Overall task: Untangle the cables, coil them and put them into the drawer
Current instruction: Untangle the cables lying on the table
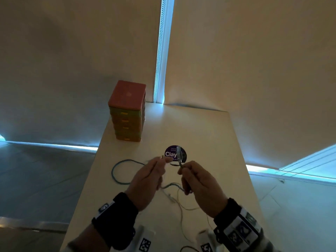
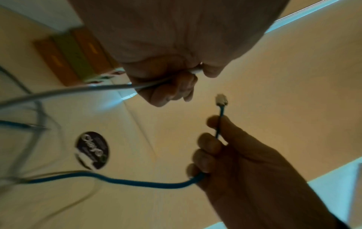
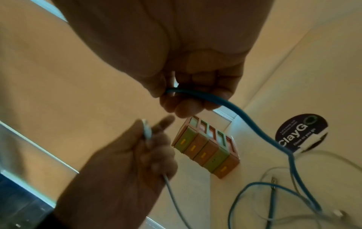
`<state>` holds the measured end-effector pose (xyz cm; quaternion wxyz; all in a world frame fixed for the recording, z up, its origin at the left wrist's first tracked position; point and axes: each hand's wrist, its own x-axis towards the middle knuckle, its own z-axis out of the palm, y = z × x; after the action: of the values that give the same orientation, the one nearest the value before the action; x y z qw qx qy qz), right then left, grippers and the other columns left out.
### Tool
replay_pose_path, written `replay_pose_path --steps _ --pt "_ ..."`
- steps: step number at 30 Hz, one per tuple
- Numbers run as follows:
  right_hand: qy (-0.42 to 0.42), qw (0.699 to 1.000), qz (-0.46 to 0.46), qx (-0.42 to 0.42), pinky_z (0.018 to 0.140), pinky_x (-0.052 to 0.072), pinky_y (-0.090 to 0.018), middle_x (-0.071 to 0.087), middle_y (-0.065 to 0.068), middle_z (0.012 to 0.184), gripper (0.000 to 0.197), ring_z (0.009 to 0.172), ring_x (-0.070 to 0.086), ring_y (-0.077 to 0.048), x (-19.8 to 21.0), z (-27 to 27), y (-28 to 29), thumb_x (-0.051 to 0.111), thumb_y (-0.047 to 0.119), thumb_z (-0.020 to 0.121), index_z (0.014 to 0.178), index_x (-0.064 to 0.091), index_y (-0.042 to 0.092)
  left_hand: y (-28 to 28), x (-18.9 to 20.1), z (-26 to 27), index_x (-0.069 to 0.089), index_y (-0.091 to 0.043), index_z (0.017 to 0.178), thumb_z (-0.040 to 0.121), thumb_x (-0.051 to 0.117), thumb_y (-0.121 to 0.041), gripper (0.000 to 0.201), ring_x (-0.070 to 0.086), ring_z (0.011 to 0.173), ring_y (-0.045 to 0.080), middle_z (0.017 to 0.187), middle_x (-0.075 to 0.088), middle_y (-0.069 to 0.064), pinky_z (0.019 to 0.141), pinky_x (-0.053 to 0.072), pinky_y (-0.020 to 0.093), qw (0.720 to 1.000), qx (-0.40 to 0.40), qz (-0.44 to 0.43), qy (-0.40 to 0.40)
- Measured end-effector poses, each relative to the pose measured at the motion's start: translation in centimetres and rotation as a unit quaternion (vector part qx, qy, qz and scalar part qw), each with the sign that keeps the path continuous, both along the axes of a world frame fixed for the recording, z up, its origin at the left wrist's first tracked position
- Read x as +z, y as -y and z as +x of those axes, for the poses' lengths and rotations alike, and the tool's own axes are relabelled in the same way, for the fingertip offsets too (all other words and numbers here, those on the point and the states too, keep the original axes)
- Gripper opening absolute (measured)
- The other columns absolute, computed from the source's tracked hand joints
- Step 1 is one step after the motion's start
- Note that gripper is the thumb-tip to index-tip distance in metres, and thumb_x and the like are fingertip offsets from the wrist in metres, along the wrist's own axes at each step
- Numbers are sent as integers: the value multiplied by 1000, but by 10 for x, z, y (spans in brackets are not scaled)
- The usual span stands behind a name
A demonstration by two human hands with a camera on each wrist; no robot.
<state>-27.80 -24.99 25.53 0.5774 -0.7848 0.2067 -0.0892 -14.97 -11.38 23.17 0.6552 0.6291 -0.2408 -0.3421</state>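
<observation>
My left hand [image 1: 145, 180] gripped the thin white cable [image 2: 78, 91] near its plug; my right hand [image 1: 199, 186] clenched the blue round cable [image 2: 125, 181] above the beige table [image 1: 209, 142].

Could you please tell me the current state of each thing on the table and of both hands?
Left hand: holds the white cable near its plug end.
Right hand: grips the blue cable just below its connector.
White cable: lifted at one end, the rest trailing loose.
Blue cable: uncoiled, looping on the table.
Drawer unit: upright, all drawers closed.
Round sticker: flat on the table.
</observation>
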Motion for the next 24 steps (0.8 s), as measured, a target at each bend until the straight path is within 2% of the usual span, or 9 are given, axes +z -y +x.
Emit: replay_pose_path --steps 3,5,8,10,13,15,17,19,24 --pt "27 999 -26 23 60 44 -28 55 14 66 23 61 46 -9 13 2 -3 46 18 107 104 66 28 20 23 -4 63 -11 116 102 53 -32 27 43 60 21 73 52 5 56 38 37 994 -77 -21 72" --pt "22 998 -57 15 63 50 -32 58 15 69 22 63 51 -11 23 6 5 48 24 106 105 65 38 33 33 2 61 -9 104 103 53 -24 17 48 59 8 67 56 -15 61 42 22 985 -89 -11 147" --pt "-30 995 -98 19 75 59 -48 71 2 88 22 75 67 -19 34 13 23 56 39 100 115 60 24 49 49 11 57 -9 93 106 49 -24 21 52 64 0 71 57 -16 64 41 13 971 -67 8 231" --pt "-20 994 -97 55 76 61 -43 72 0 95 29 79 69 -19 41 18 29 61 40 96 119 58 22 56 62 10 56 -13 95 106 47 -30 22 54 73 4 83 57 -7 68 44 14 963 -66 9 260" --pt "2 995 -47 84 67 53 -25 66 6 75 11 64 62 -7 47 27 30 60 9 99 93 63 19 63 80 3 59 -11 96 105 44 -33 28 58 78 18 89 58 7 69 53 29 951 -65 -19 300" --pt "-5 996 -20 86 63 48 -22 57 3 62 32 55 53 -6 42 33 28 55 11 102 73 62 21 63 96 0 58 -19 91 105 40 -35 28 62 81 21 89 63 6 75 56 38 956 -72 -40 282" --pt "2 997 -2 81 65 47 -37 52 -6 59 36 54 49 -17 30 40 25 53 29 101 67 64 30 61 111 2 50 -16 86 108 37 -29 28 56 68 24 75 56 -1 80 56 41 965 -92 -87 228" --pt "-10 998 -4 61 69 47 -48 52 -15 64 30 60 51 -31 14 46 29 53 43 97 75 65 27 56 128 6 46 -11 92 110 35 -22 24 41 56 15 64 44 -10 68 52 37 971 -97 -139 171" --pt "-34 997 -41 49 66 47 -20 60 0 71 23 60 55 -7 -13 54 58 53 22 105 84 58 15 27 166 43 52 -11 100 109 39 -25 21 28 49 16 61 37 -6 50 24 36 963 -19 -219 154"
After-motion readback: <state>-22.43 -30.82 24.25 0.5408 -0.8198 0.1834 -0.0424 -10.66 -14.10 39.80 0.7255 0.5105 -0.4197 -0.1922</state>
